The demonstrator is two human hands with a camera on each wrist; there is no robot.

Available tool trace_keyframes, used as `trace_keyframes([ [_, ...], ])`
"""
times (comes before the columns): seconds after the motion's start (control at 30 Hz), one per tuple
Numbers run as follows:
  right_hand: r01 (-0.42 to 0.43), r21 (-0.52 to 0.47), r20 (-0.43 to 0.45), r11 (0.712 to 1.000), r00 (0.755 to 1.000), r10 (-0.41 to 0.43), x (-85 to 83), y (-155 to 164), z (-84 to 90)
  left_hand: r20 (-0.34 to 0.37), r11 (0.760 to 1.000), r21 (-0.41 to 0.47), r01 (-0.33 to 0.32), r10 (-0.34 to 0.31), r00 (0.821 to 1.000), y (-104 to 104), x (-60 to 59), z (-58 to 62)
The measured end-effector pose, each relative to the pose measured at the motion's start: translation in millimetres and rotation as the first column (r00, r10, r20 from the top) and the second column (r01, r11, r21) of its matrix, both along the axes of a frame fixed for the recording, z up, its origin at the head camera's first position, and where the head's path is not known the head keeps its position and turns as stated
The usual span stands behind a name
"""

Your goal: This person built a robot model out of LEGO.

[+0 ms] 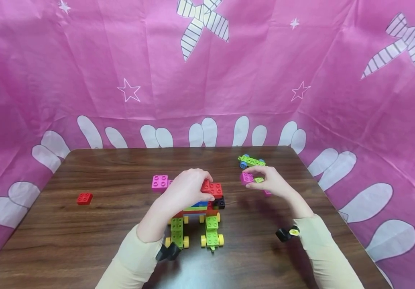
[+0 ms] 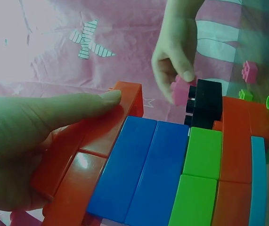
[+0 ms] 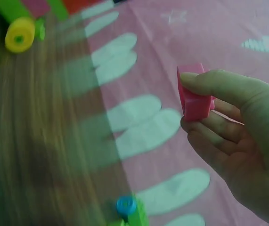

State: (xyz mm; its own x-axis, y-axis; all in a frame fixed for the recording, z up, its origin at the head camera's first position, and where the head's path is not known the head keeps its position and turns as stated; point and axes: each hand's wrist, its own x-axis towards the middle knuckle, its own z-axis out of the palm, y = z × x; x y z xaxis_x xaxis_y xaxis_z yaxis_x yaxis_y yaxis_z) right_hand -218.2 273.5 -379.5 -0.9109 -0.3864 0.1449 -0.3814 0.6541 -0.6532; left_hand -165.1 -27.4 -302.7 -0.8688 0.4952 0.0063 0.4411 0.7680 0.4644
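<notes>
In the head view, a block build of stacked coloured bricks stands mid-table on two lime wheeled bases, the right base (image 1: 212,237) and the left base (image 1: 177,235), both with yellow wheels. My left hand (image 1: 186,188) grips the red bricks (image 1: 214,189) at its top, thumb along their side in the left wrist view. Below them are blue bricks (image 2: 136,172) and green bricks (image 2: 202,153); a black brick (image 2: 208,103) juts out toward the right. My right hand (image 1: 271,182) pinches a pink brick (image 3: 196,101) between thumb and fingers, right of the build and above the table.
A loose red brick (image 1: 84,198) lies at the left, and a pink brick (image 1: 159,182) sits behind my left hand. Near my right hand are a small lime brick (image 1: 259,180), another pink brick (image 1: 267,193) and a lime chassis (image 1: 251,161) with blue wheels. Pink cloth (image 1: 207,88) surrounds the table.
</notes>
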Motion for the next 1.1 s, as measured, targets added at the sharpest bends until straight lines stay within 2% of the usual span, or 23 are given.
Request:
trace_keyframes([
  [0.33, -0.107, -0.077, -0.113, 0.991, 0.989, 0.098, 12.4, -45, 23.8, 0.003, 1.000, -0.011, 0.010, -0.010, 1.000, 3, -2.6, -0.3],
  [0.57, -0.170, -0.134, -0.128, 0.976, 0.980, 0.153, 25.8, -61, 37.0, 0.001, 1.000, 0.010, 0.003, -0.003, 1.000, 3, -3.0, -1.1],
  [0.67, -0.191, -0.112, -0.149, 0.975, 0.974, 0.174, 29.9, -64, 40.4, 0.009, 1.000, 0.021, -0.009, 0.009, 1.000, 3, -2.7, -2.0],
  [1.1, -0.219, -0.086, -0.142, 0.972, 0.968, 0.205, 37.8, -71, 42.5, 0.029, 0.999, 0.032, -0.018, 0.017, 0.999, 3, -2.8, -3.1],
])
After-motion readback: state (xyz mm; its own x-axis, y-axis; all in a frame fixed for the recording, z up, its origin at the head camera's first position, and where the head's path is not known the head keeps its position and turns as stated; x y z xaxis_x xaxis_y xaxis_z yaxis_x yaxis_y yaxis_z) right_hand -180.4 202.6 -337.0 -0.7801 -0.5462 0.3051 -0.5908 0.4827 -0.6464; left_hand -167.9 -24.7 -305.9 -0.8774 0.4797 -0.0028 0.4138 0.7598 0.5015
